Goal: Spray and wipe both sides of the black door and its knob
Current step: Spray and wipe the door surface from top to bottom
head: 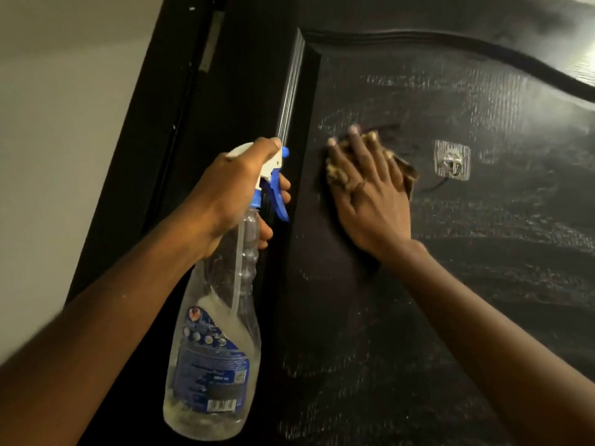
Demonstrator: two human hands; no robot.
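The black door [467,284] fills the right of the view, its raised panel streaked with wet spray marks. My right hand [367,194] presses a brownish cloth [409,170] flat against the panel with straight, spread fingers. My left hand [238,194] grips the neck of a clear spray bottle [219,349] with a white and blue trigger head, held upright just left of the panel's moulded edge. The bottle is nearly empty, with a blue label. No door knob is in view.
A clear adhesive hook [452,160] is stuck on the door just right of the cloth. The black door frame [154,123] with a metal hinge plate [211,43] runs up the left, beside a pale wall [58,123].
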